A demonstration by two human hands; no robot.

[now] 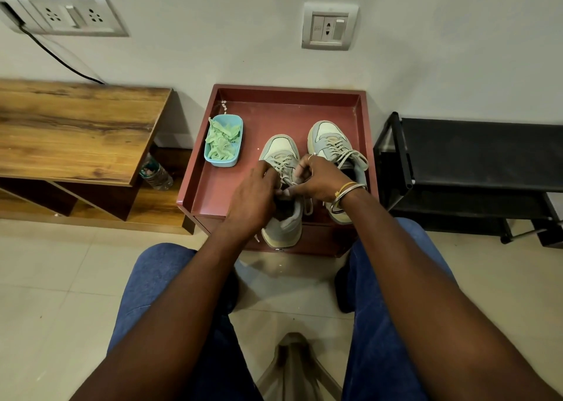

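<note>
Two grey-and-cream sneakers stand side by side on a low maroon table (213, 187) with a raised rim. Both hands work at the left sneaker (281, 151), whose heel juts over the table's front edge. My left hand (253, 196) covers its tongue area, fingers curled into the cream laces (288, 172). My right hand (320, 178), with bangles at the wrist and a ring, pinches the laces from the right. The right sneaker (330, 140) sits behind my right hand with its laces lying loose.
A blue box (224, 160) of pale green scraps sits on the table's left side. A wooden bench (76, 129) stands to the left with a bottle (155, 173) beside it, a black rack (475, 157) to the right. My knees flank the table on a tiled floor.
</note>
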